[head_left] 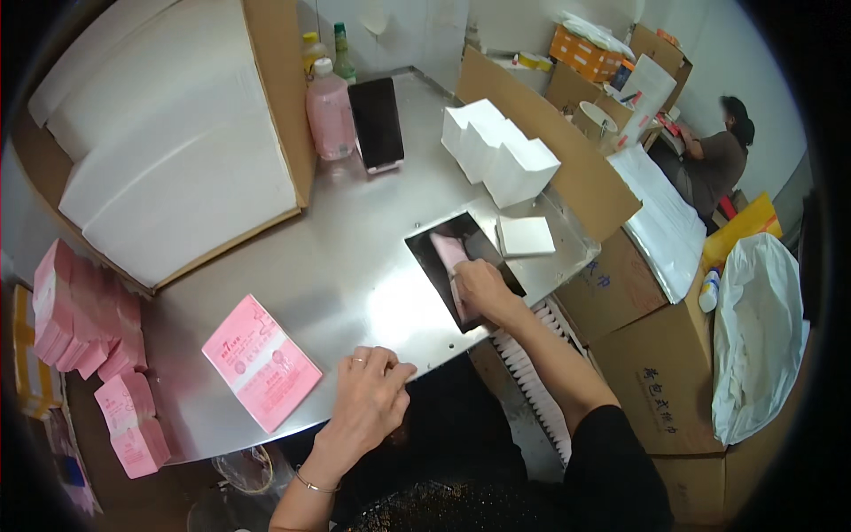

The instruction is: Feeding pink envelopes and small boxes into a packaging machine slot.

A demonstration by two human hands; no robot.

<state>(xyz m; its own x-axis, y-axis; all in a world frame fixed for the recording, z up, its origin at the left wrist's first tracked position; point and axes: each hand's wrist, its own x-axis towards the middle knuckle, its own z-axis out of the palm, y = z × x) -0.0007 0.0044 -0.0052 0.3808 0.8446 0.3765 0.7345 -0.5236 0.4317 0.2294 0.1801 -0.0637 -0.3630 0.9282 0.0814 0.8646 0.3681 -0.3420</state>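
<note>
My right hand (pixel 483 291) reaches into a dark square opening (pixel 427 250) in the metal tabletop, its fingers closed around a pink packet (pixel 449 250). My left hand (pixel 372 390), with a ring and a bracelet, rests at the table's front edge. Its fingers are curled, and I see nothing in them. Left of it lies a flat stack of pink printed wrappers (pixel 261 362). Beyond the opening stand white stacks of folded paper tissues (pixel 501 151). A smaller white tissue stack (pixel 526 237) sits just right of the opening.
A large carton (pixel 288 106) of white paper fills the far left. Pink packets (pixel 80 310) are piled along the left side. A phone (pixel 377 124) stands before a pink bottle (pixel 331 111). Cartons (pixel 669 381) and a white bag (pixel 758 337) stand right; another person (pixel 718 160) sits beyond.
</note>
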